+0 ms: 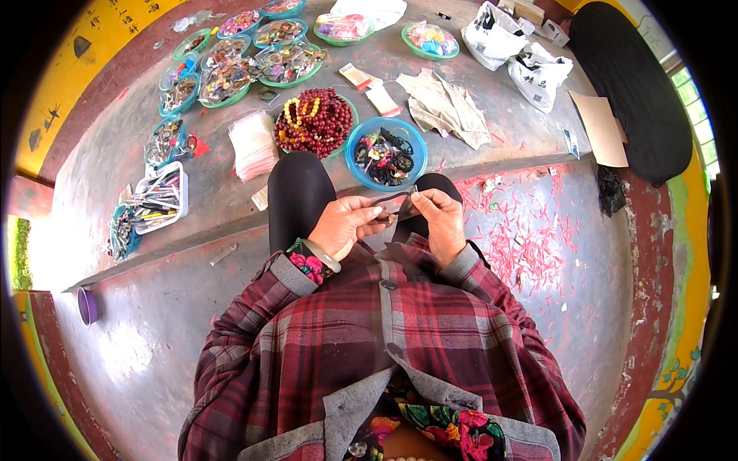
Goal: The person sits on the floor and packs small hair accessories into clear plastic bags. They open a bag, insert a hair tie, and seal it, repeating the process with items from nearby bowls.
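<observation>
One blue basin (422, 157) holds a dark tangle (387, 160); left hand (343, 225) and right hand (442, 225) pinch a dark strip (395, 197).

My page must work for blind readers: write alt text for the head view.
A person's left fingers and right fingers hold a small dark item near a blue bowl of dark trinkets. Beyond, a grey ledge holds dark red beads, a pale cloth and more bowls; pink scraps litter the floor at right.

L hand (338, 228) & R hand (441, 227) near ea. other, pinching, forearms (257, 300) angled inward.
</observation>
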`<state>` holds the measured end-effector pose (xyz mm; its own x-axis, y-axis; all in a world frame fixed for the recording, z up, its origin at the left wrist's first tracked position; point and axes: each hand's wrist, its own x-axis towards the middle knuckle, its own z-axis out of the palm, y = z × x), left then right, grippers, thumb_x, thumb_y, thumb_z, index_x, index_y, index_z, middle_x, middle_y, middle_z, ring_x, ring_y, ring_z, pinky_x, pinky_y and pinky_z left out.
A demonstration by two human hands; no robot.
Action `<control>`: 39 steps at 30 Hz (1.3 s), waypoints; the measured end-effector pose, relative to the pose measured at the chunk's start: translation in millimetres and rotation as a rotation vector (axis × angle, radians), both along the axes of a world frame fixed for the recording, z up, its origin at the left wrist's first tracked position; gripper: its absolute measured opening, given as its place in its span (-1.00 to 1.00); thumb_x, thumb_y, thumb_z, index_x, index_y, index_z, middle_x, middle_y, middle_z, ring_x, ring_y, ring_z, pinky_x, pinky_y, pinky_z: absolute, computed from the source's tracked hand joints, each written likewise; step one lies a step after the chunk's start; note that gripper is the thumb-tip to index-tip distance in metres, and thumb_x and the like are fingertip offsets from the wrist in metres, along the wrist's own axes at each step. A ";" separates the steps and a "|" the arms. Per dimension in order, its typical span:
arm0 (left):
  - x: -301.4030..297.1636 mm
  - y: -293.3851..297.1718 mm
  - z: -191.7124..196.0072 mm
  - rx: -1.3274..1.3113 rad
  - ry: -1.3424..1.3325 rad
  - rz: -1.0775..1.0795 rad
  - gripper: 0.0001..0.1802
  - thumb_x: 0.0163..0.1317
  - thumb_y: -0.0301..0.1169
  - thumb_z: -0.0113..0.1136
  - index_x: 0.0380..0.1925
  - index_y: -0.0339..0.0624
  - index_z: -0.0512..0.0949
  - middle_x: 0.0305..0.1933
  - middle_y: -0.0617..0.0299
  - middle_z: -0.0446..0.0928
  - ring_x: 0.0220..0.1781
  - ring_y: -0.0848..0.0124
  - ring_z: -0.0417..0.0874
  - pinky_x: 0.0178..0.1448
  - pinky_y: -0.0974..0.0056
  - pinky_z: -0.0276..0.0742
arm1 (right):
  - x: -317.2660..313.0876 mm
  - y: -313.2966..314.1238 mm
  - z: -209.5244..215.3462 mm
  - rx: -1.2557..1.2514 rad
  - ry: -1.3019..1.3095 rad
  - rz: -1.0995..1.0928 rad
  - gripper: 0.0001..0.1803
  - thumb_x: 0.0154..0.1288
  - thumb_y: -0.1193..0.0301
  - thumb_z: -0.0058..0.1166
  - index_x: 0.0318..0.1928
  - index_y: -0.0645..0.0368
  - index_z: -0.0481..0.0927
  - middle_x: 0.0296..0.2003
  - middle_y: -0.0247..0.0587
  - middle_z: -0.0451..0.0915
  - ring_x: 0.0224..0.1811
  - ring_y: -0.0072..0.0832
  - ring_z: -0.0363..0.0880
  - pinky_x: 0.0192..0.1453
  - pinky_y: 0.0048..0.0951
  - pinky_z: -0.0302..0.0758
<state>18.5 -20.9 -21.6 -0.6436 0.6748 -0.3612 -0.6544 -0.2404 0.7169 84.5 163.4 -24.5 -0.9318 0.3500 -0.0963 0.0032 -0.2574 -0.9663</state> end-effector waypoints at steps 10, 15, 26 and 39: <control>1.3 0.1 2.9 0.024 -0.014 -0.003 -0.84 0.23 -0.50 0.09 -0.21 -0.35 0.47 -0.20 0.09 0.55 -0.13 0.29 0.62 -0.02 0.23 0.59 | 1.2 -3.8 -2.0 0.294 0.082 -0.049 -0.84 0.28 0.47 0.04 -0.44 0.27 0.51 -0.57 -0.47 0.44 -0.49 -0.75 0.30 -0.40 -0.66 0.29; 4.2 3.1 6.7 0.027 0.000 -0.004 -0.85 0.24 -0.51 0.08 -0.21 -0.34 0.48 -0.19 0.12 0.55 -0.13 0.32 0.61 -0.02 0.25 0.59 | -0.2 -5.1 -10.7 0.295 0.092 -0.091 -0.85 0.28 0.46 0.03 -0.42 0.26 0.50 -0.59 -0.48 0.42 -0.52 -0.77 0.29 -0.44 -0.66 0.29; -0.1 -0.8 0.6 0.027 -0.007 0.012 -0.83 0.25 -0.50 0.07 -0.20 -0.37 0.46 -0.16 0.06 0.56 -0.09 0.27 0.61 0.00 0.20 0.58 | 0.3 -3.7 6.6 0.091 0.032 -0.094 -0.71 0.37 0.28 -0.05 -0.29 0.30 0.54 -0.46 -0.43 0.49 -0.38 -0.72 0.36 -0.24 -0.65 0.33; 4.8 1.4 10.3 0.015 0.012 -0.052 -0.81 0.24 -0.50 0.07 -0.17 -0.37 0.46 -0.16 0.07 0.56 -0.09 0.27 0.62 0.00 0.28 0.57 | 0.7 -5.2 -7.2 0.369 0.032 -0.064 -0.78 0.31 0.36 0.03 -0.43 0.24 0.50 -0.54 -0.49 0.43 -0.48 -0.74 0.30 -0.41 -0.64 0.28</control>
<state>23.3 -19.4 -11.3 -0.6115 0.7127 -0.3436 -0.6577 -0.2166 0.7215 85.3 158.2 -31.7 -0.9072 0.4138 0.0757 -0.0332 0.1091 -0.9935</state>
